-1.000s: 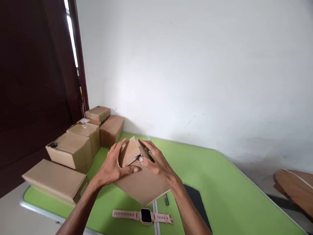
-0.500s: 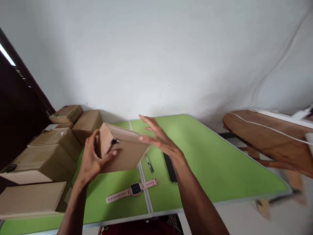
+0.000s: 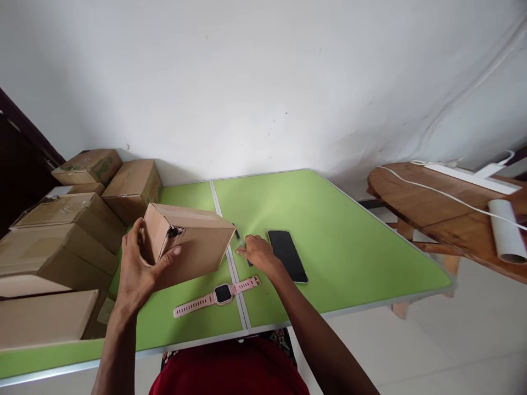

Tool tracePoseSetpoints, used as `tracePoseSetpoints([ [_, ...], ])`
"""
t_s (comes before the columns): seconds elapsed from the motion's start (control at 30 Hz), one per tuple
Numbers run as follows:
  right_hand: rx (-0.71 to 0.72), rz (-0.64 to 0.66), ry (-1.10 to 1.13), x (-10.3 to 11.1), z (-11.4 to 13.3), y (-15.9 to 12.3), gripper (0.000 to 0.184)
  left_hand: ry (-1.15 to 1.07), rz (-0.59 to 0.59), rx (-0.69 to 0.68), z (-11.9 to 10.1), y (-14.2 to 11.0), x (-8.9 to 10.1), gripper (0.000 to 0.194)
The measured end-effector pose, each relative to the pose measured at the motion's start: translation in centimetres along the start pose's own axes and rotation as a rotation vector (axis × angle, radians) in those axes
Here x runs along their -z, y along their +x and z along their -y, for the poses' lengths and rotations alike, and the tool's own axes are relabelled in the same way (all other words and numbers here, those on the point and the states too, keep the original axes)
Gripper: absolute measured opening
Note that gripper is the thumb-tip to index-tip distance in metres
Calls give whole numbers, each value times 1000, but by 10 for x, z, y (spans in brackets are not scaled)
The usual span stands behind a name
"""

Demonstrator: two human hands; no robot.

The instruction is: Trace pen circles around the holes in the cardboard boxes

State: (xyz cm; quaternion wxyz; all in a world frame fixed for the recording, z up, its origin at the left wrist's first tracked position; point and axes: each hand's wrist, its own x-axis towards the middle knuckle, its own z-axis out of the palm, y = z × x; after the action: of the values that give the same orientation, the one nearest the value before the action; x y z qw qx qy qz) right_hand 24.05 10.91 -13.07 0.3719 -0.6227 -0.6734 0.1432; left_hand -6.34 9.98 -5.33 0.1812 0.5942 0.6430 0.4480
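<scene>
My left hand grips the left end of a brown cardboard box and holds it tilted just above the green table. Its end flap looks torn, with a dark spot. My right hand rests low on the table, its fingers closed around a thin dark pen by the table's middle seam. A pink smartwatch lies flat in front of the box. A black phone lies just right of my right hand.
Several closed cardboard boxes are stacked along the table's left side, up to the white wall. A wooden side table at the right carries a white cable, a power strip and a paper roll.
The view swung right and down. My right hand left the box and dropped to the pen on the table. My left hand alone kept the box and lowered it.
</scene>
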Motion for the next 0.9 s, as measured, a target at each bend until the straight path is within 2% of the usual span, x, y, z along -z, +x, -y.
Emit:
tracePoseSetpoints([
  [0.07, -69, 186, 42, 2, -6, 8, 29, -13, -3, 14, 3, -2, 2, 126],
  [0.13, -129, 333, 109, 10, -9, 15, 41, -26, 3, 31, 6, -3, 3, 123],
  [0.23, -190, 483, 242, 36, -6, 20, 45, -74, 29, 74, 11, -5, 6, 121],
  [0.3, -203, 525, 382, 58, 2, 18, 39, -118, 47, 98, 12, -6, 7, 120],
  [0.4, -157, 570, 753, 89, 22, 7, 36, -159, 26, 127, 12, -9, 7, 117],
  [0.47, -78, 624, 993, 100, 37, -3, 32, -181, -12, 147, 11, -11, 5, 116],
  [0.53, 25, 693, 1126, 104, 51, -12, 27, -204, -43, 160, 10, -15, 1, 115],
  [0.63, 141, 755, 1244, 103, 68, -21, 26, -243, -62, 151, 7, -21, -6, 114],
  [0.83, 273, 758, 1259, 109, 89, -27, 17, -322, 21, 112, -9, -33, -15, 111],
  [0.9, 298, 732, 1289, 107, 92, -36, 23, -368, 42, 123, -12, -36, -17, 113],
])
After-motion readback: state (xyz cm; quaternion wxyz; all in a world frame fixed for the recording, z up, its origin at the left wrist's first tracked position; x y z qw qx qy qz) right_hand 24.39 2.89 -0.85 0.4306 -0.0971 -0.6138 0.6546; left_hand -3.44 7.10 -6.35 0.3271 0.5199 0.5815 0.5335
